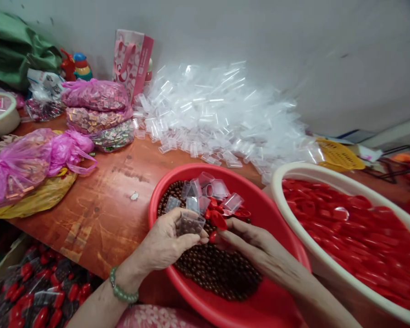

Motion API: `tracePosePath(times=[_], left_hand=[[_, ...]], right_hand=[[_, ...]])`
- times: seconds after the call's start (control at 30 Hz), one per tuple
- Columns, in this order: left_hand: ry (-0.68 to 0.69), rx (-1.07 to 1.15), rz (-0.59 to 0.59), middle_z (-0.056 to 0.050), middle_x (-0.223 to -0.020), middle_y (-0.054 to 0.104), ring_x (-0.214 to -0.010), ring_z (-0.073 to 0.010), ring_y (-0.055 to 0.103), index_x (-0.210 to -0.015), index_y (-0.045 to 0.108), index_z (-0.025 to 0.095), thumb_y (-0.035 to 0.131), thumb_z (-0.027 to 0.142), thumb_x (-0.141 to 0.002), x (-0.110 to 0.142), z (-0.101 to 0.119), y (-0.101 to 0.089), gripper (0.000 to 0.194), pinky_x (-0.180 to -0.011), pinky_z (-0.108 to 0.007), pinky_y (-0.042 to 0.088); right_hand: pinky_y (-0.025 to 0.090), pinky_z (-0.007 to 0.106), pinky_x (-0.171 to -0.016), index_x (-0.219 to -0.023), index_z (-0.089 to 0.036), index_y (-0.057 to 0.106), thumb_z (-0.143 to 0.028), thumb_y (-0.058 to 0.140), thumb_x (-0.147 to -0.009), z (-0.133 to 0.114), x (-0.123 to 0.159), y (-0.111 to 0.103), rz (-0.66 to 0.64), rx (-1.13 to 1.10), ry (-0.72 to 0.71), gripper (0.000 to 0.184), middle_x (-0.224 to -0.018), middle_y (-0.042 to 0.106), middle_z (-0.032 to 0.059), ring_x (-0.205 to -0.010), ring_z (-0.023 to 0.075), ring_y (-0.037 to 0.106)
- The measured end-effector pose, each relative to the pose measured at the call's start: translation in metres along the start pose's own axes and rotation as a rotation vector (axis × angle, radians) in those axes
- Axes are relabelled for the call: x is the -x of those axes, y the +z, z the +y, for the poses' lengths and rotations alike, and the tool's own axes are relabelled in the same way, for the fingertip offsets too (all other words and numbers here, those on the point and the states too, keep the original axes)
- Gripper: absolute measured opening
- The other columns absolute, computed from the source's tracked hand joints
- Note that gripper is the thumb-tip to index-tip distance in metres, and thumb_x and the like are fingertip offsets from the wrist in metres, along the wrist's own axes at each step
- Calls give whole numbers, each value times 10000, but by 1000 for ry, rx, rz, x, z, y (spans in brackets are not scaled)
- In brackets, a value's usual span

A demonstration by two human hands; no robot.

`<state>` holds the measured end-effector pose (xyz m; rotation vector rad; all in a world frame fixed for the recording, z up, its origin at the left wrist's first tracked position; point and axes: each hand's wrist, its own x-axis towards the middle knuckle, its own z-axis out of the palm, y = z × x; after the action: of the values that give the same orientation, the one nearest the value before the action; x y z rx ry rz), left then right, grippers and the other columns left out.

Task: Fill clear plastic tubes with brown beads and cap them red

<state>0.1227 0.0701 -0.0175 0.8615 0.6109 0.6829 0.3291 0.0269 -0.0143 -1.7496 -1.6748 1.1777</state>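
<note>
My left hand (pixel 160 241) is closed around a small clear plastic container (pixel 192 224) with dark contents in it, tilted above the red basin (pixel 283 237). Close beside it, my right hand (pixel 259 248) pinches a red plastic cap (pixel 218 221) between thumb and fingers. A second small red piece (pixel 212 236) shows at the fingertips, partly hidden. Below both hands, the basin holds a heap of small brown balls (pixel 218 273). Several clear containers (pixel 220 189) and loose red caps lie on top of the balls at the far side.
A large heap of clear containers (pixel 208 114) lies against the wall. A white basin (pixel 294 171) of red caps stands at the right. Pink bags (pixel 23 159) sit on the wooden table (pixel 123 196) at left. Red-capped containers (pixel 37 291) fill a box, lower left.
</note>
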Motion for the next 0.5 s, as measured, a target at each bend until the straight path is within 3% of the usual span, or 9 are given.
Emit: tracePosePath(times=[0.07,0.3,0.5], left_hand=[[27,-42,54,2,-829,632,-800,-122,611,-980,546,159,672,142,-721,-2,-2,1,289,-846,-301,453],[66,-315,314,39,-756,577,-712,-116,535,-900,536,178,737,237,-699,-4,-2,8,290,-736,-268,424],[51,-373,276,33,-746,597,-721,-121,557,-848,566,180,713,205,-705,-5,0,10,207,-726,-254,432]], right_hand=[[469,253,-564,-797,-201,593,-480,526,-889,-10,5,3,11,-127,-20,301,-689,611,4,-628,153,568],[503,261,-629,-844,-236,672,-310,506,-924,-29,14,21,115,183,-330,199,-784,652,41,-681,163,626],[525,233,-658,-1015,-275,706,-246,447,-946,-30,21,16,43,192,-384,269,-840,606,48,-710,134,618]])
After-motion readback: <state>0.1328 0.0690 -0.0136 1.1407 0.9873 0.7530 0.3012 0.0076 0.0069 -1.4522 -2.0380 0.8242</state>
